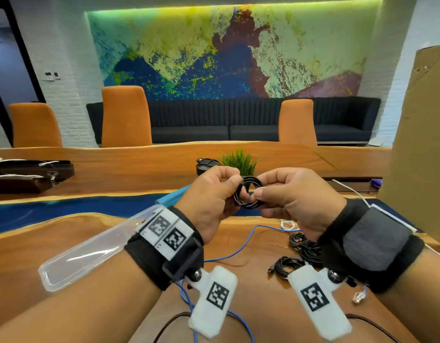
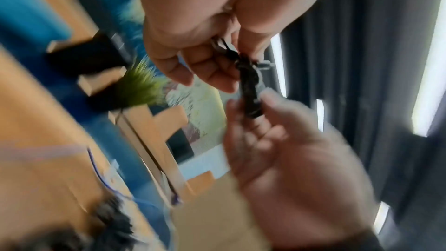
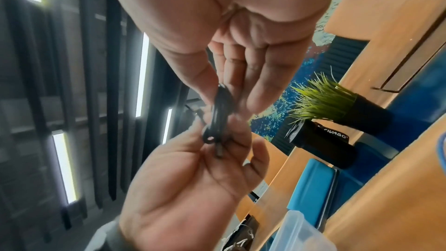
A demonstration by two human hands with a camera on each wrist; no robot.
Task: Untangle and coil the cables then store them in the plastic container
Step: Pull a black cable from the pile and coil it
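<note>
A small black coiled cable [image 1: 249, 191] is held up in the air above the wooden table [image 1: 65, 233]. My left hand [image 1: 223, 188] pinches the coil's left side and my right hand [image 1: 267, 193] pinches its right side. In the left wrist view the black coil [image 2: 251, 91] is edge-on between the left hand [image 2: 193, 60] above and the right hand [image 2: 277, 140] below. The right wrist view has the black coil [image 3: 220, 114] between the right hand [image 3: 241, 68] and the left hand [image 3: 198, 175]. A clear plastic container [image 1: 90, 248] lies on the table at the left.
On the table lie a blue cable [image 1: 238, 251], tangled black cables [image 1: 304, 246] and a white cable [image 1: 287, 225]. Behind the hands stand a green plant [image 1: 238, 160] and a black bottle [image 1: 205, 167]. A cardboard sheet [image 1: 416, 144] rises at the right.
</note>
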